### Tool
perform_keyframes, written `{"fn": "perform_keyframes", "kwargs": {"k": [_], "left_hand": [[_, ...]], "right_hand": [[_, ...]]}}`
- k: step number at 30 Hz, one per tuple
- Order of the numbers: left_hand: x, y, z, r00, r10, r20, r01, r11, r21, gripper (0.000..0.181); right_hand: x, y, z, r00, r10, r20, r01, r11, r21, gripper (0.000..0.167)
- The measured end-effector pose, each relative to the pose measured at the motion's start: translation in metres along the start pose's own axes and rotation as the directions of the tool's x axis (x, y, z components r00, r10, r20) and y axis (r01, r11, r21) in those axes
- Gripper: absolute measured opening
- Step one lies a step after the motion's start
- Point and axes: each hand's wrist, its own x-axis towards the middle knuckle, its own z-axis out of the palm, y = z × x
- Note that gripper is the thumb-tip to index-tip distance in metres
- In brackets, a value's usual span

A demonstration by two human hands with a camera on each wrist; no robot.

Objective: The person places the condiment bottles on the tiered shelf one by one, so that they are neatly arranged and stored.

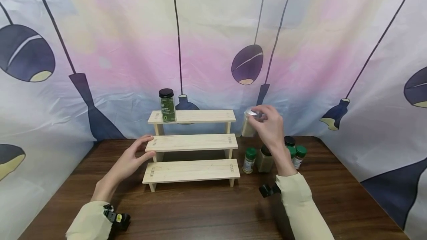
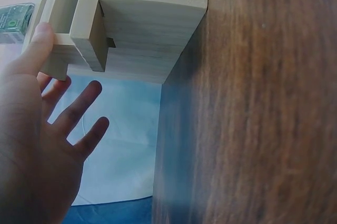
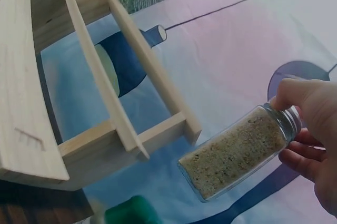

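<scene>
A clear glass jar [image 3: 231, 153], filled with speckled tan granules and fitted with a silver lid [image 3: 287, 121], is held in the air just beside the right end of the top tier [image 1: 207, 116] of a wooden rack [image 1: 191, 169]. The jar is held by its lid in the right hand [image 1: 269, 125], whose grip is closed about it; in the head view it is seen nearly upright. The left end of the middle tier [image 1: 191, 142] is touched by the left hand [image 1: 126, 162], whose grip is loose, with the fingers spread. At the left end of the top tier, a jar of green herbs [image 1: 168, 106] with a black lid is placed upright. On the desk [image 1: 186, 214], to the right of the rack, a green-capped bottle [image 1: 249, 161] and a black-lidded jar [image 1: 265, 160] are set side by side; farther right, more containers are partly hidden by the right forearm. The whole is backed by a pastel cloth [image 1: 207, 10] printed with dark hanging lamps.
</scene>
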Motion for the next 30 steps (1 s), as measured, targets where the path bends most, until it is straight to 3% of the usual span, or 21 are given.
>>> {"fn": "perform_keyframes", "kwargs": {"k": [18, 30], "left_hand": [[-0.002, 0.004, -0.003, 1.0, -0.009, 0.009, 0.009, 1.0, -0.009, 0.063], [-0.001, 0.004, -0.002, 1.0, -0.001, 0.014, 0.001, 1.0, -0.012, 0.063]], "right_hand": [[0.028, -0.039, 0.01, 0.995, -0.097, 0.009, 0.096, 0.991, 0.098, 0.021], [0.047, -0.061, 0.027, 0.987, -0.141, 0.071, 0.13, 0.981, 0.143, 0.024]]}}
